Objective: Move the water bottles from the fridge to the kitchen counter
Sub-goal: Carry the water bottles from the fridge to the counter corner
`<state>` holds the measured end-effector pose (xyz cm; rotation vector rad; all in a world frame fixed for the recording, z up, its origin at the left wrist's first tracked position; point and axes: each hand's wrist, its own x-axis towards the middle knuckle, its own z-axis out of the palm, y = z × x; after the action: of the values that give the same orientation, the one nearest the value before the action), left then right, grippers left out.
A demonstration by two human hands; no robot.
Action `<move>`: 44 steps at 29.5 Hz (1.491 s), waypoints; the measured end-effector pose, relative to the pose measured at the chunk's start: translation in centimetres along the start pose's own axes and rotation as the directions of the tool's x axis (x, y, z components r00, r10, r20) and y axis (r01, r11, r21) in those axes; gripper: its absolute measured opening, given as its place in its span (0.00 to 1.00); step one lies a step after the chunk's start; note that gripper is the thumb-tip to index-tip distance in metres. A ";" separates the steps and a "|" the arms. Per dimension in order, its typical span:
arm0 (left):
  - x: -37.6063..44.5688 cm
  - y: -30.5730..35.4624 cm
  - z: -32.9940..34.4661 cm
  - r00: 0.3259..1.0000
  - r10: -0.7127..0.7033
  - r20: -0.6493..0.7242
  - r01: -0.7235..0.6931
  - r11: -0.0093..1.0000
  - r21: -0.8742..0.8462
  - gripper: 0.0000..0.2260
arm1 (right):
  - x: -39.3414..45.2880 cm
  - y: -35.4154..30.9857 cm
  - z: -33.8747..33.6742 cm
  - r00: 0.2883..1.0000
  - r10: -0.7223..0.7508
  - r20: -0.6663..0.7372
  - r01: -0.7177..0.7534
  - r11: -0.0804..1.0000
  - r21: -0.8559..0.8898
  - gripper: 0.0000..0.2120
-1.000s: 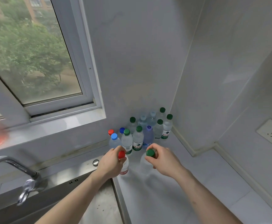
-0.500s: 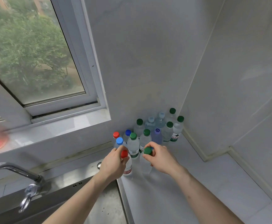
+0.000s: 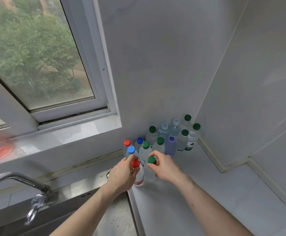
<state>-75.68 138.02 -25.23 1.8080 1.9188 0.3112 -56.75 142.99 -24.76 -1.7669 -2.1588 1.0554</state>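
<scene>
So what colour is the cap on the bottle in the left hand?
Red cap, seen from the head camera.

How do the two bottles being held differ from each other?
The left bottle has a red cap and a red-and-white label; the right bottle has a green cap and no label in view. The left hand holds the first, the right hand the second. Both are clear, upright, and gripped near the cap on the counter.
</scene>
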 end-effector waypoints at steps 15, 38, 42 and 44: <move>-5.7 -0.3 -2.6 0.981 0.064 -0.183 -0.080 0.993 -0.086 0.15 | -4.7 -0.7 -0.5 0.999 0.032 -0.026 -0.029 0.992 0.126 0.30; -21.6 2.8 -0.8 0.926 0.374 -0.054 -0.376 0.897 -0.232 0.12 | -30.3 1.5 0.6 0.979 0.125 -0.164 -0.088 0.972 0.218 0.27; -22.9 5.2 0.4 0.890 0.454 0.034 -0.435 0.871 -0.227 0.12 | -34.8 3.2 1.2 0.962 0.197 -0.188 -0.151 0.961 0.232 0.27; -23.4 6.4 0.6 0.864 0.500 0.058 -0.479 0.852 -0.210 0.13 | -36.7 3.5 1.2 0.952 0.219 -0.213 -0.164 0.955 0.246 0.27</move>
<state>-69.61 115.56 -18.26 2.1121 1.2753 0.5320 -43.95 109.40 -16.65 -1.9127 -1.6826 1.0227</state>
